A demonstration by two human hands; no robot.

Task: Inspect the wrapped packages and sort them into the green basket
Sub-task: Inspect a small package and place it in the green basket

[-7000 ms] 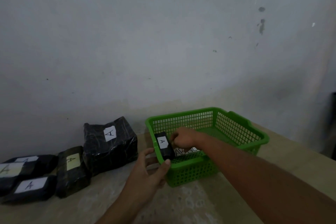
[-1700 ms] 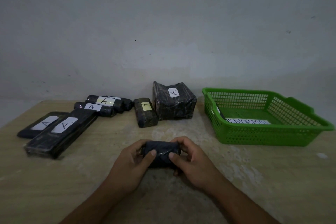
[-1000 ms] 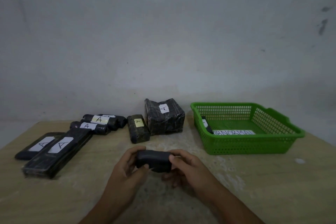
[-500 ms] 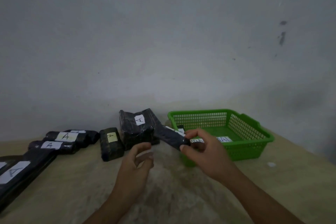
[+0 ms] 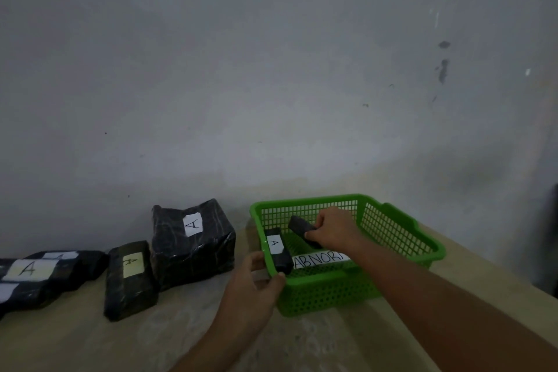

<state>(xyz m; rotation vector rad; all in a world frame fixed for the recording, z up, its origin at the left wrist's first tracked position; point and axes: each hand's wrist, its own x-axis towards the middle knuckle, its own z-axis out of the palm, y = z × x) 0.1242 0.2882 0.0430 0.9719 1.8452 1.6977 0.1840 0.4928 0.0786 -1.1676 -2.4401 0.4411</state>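
My right hand (image 5: 335, 228) is inside the green basket (image 5: 401, 229), shut on a small black wrapped package (image 5: 300, 228) held tilted above the basket floor. A second small black package with a white "A" label (image 5: 276, 249) leans against the basket's left wall. A white paper strip reading "ABNOR…" (image 5: 320, 260) lies on the basket floor. My left hand (image 5: 252, 287) grips the basket's near-left corner rim, thumb and fingers pinching it.
Left of the basket on the beige table (image 5: 90, 341) stand a large black "A" package (image 5: 193, 241), a smaller one with a yellowish label (image 5: 129, 278), and several long black labelled packages (image 5: 36, 275) at the left edge. A grey wall rises behind.
My right hand has carried the small black package from in front of the basket into it. My left hand has moved right and taken the basket's corner rim.
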